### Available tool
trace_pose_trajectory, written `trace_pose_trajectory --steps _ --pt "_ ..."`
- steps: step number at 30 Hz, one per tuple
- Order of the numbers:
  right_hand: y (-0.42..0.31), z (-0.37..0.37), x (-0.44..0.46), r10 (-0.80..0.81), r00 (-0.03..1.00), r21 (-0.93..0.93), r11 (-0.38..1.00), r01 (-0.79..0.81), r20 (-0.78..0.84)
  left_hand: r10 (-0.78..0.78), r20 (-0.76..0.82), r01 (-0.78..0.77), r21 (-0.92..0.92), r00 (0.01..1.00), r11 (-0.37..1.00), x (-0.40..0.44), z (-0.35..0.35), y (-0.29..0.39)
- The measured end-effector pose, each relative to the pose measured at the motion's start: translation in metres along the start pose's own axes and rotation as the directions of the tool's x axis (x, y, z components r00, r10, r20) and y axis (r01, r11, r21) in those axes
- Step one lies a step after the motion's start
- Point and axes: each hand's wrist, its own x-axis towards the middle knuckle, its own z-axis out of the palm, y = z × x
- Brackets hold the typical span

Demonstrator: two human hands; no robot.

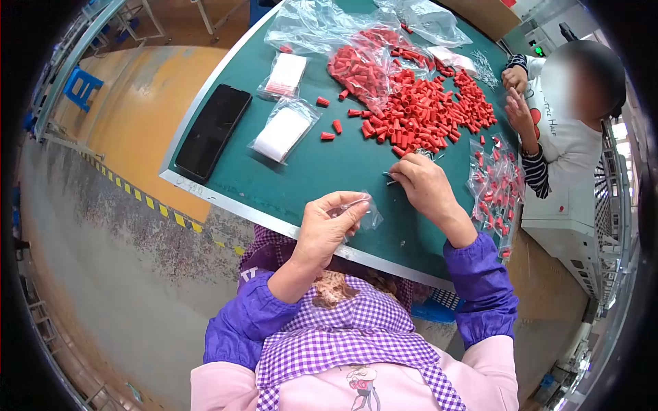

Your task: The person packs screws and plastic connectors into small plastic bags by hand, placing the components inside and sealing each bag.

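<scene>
Between the thumb and fingers of my left hand (325,229) is a small clear plastic bag (372,218), held over the table's near edge. My right hand (426,188) is closed in a pinch on a small metal screw (390,179), to the right of the bag and apart from it. Just beyond my right hand, a few more screws (426,155) show at the near edge of a large heap of red wire connectors (428,113). Several loose red connectors (336,126) lie left of the heap.
On the green table (274,188) lie a black phone (214,132), two packs of small bags (282,133) and large plastic sheeting (308,27). Filled bags (495,181) pile up on the right. Across the right edge sits another person (565,116), hands at the table.
</scene>
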Motion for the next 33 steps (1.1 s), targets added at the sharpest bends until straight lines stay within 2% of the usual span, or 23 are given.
trace_pose_trajectory --steps 3,6,8,12,14,15,18,21,23,27,29,30,32,33 --pt "-0.007 -0.003 -0.003 0.016 1.0 0.072 0.997 -0.016 -0.009 -0.001 -0.019 0.001 -0.01 1.0 1.0 -0.001 -0.002 0.001" --pt "-0.015 -0.005 -0.007 -0.045 0.999 0.005 0.999 0.045 -0.017 0.033 -0.032 -0.03 0.091 0.999 0.995 -0.001 -0.003 0.001" --pt "-0.019 -0.005 -0.007 -0.029 0.995 -0.089 0.995 0.038 0.095 0.244 -0.003 -0.243 0.088 0.97 0.966 0.001 -0.002 -0.005" --pt "-0.01 -0.009 -0.007 -0.03 0.991 -0.038 0.999 0.035 0.133 0.253 -0.014 -0.249 0.134 0.967 0.959 0.004 0.0 -0.005" --pt "-0.011 -0.017 -0.008 -0.093 0.989 0.078 0.993 0.085 0.118 0.322 0.0 -0.319 0.138 0.947 0.938 0.002 0.003 -0.002" --pt "-0.012 -0.02 -0.008 -0.095 0.988 0.077 0.993 0.086 0.119 0.322 -0.001 -0.319 0.138 0.947 0.938 0.002 0.003 -0.002" --pt "-0.016 -0.021 -0.008 -0.121 0.984 0.04 0.992 0.117 0.129 0.248 0.012 -0.248 0.08 0.969 0.965 0.002 0.004 -0.003" --pt "-0.015 -0.016 -0.009 -0.056 0.992 0.073 0.996 0.048 0.113 0.272 0.016 -0.272 0.095 0.962 0.958 0.004 0.003 -0.006" --pt "-0.019 -0.013 -0.016 0.138 0.989 0.082 0.987 -0.141 0.047 0.258 -0.001 -0.255 0.139 0.966 0.957 0.005 -0.001 -0.007" --pt "-0.017 0.004 -0.033 0.156 0.988 0.028 0.987 -0.156 0.016 0.234 -0.027 -0.227 0.167 0.972 0.96 0.005 -0.003 -0.004" --pt "-0.018 0.009 -0.036 0.14 0.986 0.082 0.988 -0.133 -0.087 0.238 -0.024 -0.232 0.153 0.971 0.961 0.005 0.0 -0.005" --pt "-0.016 0.011 -0.036 0.142 0.986 0.081 0.987 -0.135 -0.089 0.238 -0.022 -0.232 0.152 0.971 0.961 0.005 -0.001 -0.005" --pt "-0.012 0.012 -0.033 0.239 0.951 0.207 0.958 -0.198 -0.196 0.245 -0.028 -0.237 0.172 0.969 0.956 0.006 -0.001 -0.005" --pt "-0.016 0.01 -0.032 0.234 0.952 0.207 0.959 -0.194 -0.195 0.247 -0.032 -0.239 0.172 0.968 0.956 0.005 -0.001 -0.004"
